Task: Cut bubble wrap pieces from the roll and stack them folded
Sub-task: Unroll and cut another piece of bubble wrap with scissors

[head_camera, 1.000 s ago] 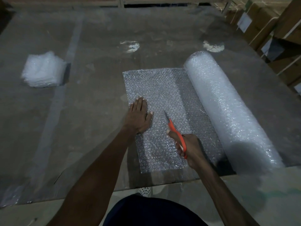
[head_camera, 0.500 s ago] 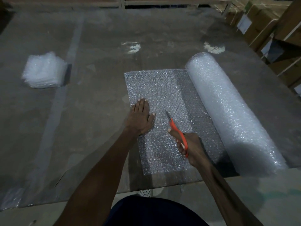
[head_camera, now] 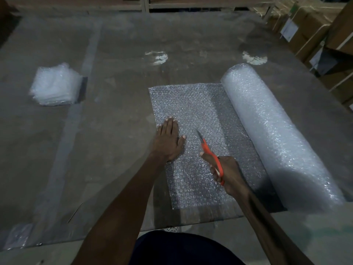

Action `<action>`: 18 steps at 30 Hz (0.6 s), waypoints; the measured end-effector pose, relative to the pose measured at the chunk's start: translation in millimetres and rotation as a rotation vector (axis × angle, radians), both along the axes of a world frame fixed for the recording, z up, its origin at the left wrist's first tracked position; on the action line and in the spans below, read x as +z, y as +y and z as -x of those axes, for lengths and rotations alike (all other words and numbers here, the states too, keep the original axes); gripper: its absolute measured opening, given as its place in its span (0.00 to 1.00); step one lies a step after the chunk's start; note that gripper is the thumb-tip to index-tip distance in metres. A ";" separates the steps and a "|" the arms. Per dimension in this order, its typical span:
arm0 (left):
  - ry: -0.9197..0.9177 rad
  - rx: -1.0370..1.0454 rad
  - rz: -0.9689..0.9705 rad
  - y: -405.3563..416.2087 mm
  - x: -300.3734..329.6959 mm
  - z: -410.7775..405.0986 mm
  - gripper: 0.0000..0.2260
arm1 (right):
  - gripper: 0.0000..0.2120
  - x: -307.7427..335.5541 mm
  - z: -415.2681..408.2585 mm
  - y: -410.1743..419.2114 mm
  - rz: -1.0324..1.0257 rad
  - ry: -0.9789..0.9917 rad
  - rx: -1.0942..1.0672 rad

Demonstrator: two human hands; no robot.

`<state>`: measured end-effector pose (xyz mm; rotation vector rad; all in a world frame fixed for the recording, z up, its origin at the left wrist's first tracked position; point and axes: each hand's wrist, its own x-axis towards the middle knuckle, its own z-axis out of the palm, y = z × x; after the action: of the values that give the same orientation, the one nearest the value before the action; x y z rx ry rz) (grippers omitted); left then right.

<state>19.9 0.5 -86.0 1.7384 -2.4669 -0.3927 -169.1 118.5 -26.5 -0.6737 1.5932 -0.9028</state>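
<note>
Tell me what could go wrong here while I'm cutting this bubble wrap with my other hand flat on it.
The left hand lies flat on the unrolled sheet close beside the scissors in the right hand; its thumb could get nicked. With only one spot pinned, the sheet may bunch, skewing the cut. The roll looks unrestrained and might roll, tugging the sheet.

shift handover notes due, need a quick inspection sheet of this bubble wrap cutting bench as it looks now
Surface: grey worktable, scuffed, taped strips.
Job's things: big white bubble wrap roll at right, unrolled sheet lying flat; stack of folded bubble wrap pieces far left; orange-handled scissors over the sheet.
Clutter: nothing seen.
Hands: left hand flat on the sheet; right hand grips the scissors.
Cables: nothing seen.
Surroundings: brown cardboard boxes at right, dim light.
</note>
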 end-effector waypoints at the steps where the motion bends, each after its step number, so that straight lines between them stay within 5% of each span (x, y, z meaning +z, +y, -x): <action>1: 0.000 0.000 0.002 0.0 -0.3 -0.3 0.32 | 0.20 0.6 -0.1 -1.4 -0.001 -0.002 0.004; 18: 0.016 0.001 0.006 -0.4 -2.7 -0.6 0.32 | 0.17 1.4 -5.5 -14.6 0.016 -0.028 0.004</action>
<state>20.5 0.1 -88.7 1.7269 -2.4543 -0.3969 -163.6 104.0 -25.1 -0.6727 1.5613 -0.9195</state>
